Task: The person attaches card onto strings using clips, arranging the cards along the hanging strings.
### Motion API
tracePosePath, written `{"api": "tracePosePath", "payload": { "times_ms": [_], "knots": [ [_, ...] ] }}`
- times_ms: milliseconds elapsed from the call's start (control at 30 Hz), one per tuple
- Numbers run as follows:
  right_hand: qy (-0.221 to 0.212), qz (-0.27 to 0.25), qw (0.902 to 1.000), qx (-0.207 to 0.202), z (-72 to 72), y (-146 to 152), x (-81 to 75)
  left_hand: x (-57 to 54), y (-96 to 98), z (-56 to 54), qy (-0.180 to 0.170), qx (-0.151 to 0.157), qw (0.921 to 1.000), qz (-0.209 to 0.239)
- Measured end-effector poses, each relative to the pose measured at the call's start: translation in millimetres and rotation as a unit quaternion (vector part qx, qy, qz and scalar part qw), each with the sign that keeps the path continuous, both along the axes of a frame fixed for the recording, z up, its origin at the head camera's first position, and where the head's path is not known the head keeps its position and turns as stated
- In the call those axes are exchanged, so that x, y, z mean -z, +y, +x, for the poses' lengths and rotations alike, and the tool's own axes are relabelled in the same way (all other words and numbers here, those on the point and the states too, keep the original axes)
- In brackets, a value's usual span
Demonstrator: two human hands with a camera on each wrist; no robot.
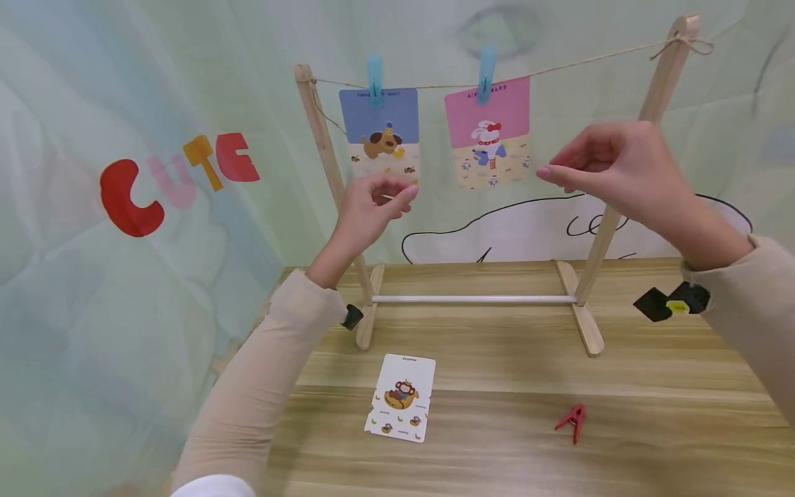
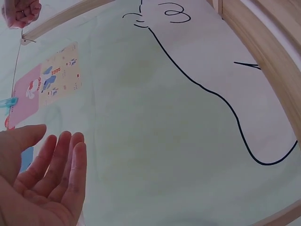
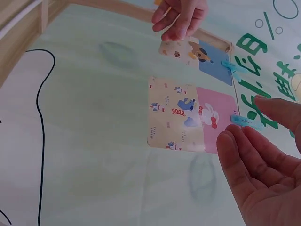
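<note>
My left hand [image 1: 371, 210] hangs just in front of the lower edge of a blue-and-cream dog card [image 1: 373, 117]. Its fingers are loosely bent and hold nothing, as the left wrist view confirms. To the right of a pink-and-cream card [image 1: 462, 121], my right hand [image 1: 633, 172] is raised, also empty, thumb apart from the fingers in the right wrist view. Both cards hang from a string [image 1: 577, 62], one by a blue clothespin [image 1: 375, 72], the other by a second blue clothespin [image 1: 487, 65]. A white monkey card [image 1: 388, 376] and a red clothespin [image 1: 577, 414] lie on the table.
The string is tied between two posts of a wooden stand [image 1: 664, 83], joined low down by a white rod [image 1: 472, 299]. The stand rests on the wood-grain table [image 1: 491, 442]. Behind hangs a pale curtain with colored letters [image 1: 127, 200] at left.
</note>
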State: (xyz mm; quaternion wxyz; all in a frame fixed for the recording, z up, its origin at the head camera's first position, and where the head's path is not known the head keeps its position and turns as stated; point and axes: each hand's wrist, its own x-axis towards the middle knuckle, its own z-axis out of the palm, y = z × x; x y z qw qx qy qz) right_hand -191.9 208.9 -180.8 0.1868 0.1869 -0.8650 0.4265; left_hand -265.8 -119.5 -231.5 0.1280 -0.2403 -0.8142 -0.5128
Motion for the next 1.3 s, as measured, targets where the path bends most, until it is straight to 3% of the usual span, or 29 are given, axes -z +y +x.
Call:
{"api": "tracePosePath", "payload": {
  "times_ms": [267,533,733,1300],
  "knots": [
    [-0.007,0.024,0.9996,0.013,7.2,6.0,14.3,17.5,-9.2,-2.1,-0.015,-0.001,0.9999,-0.005],
    [-0.027,0.017,0.9994,0.011,12.5,13.8,30.1,33.9,-18.9,0.5,-0.028,-0.007,0.9994,-0.021],
    [-0.038,0.022,0.9987,0.025,14.0,19.7,36.9,43.5,-25.8,3.9,-0.037,-0.023,0.9983,-0.039],
    [-0.052,0.048,0.9965,0.044,23.0,28.2,54.0,56.0,-38.0,12.1,-0.050,-0.019,0.9970,-0.056]
  ]
}}
